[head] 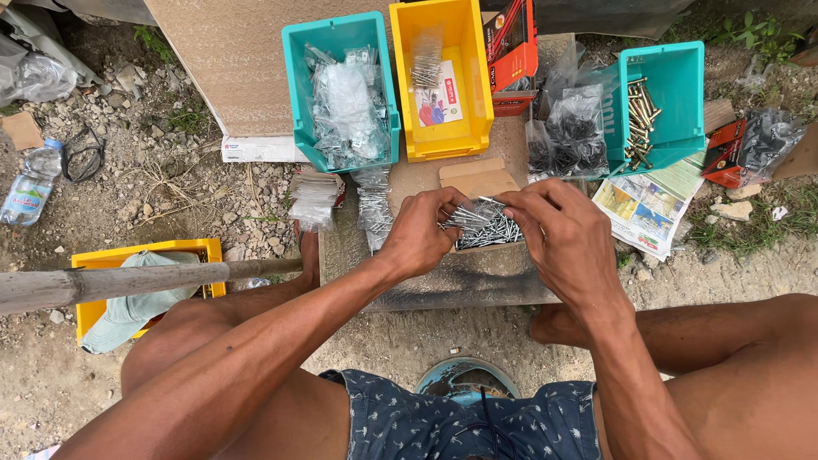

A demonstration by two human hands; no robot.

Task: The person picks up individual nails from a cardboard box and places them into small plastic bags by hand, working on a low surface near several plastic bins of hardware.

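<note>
While we are sitting over the worktop (477, 281), our left hand (419, 232) and right hand (558, 230) are both pinching a clear bag of silver nails (484, 223), held between them. Beyond the hands, a teal bin (341, 94) and a yellow bin (443, 81) are holding what look like packets of hardware.

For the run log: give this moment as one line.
left hand: grip on nails | right hand: grip on nails | cardboard box behind | teal bin, yellow bin beyond
</note>
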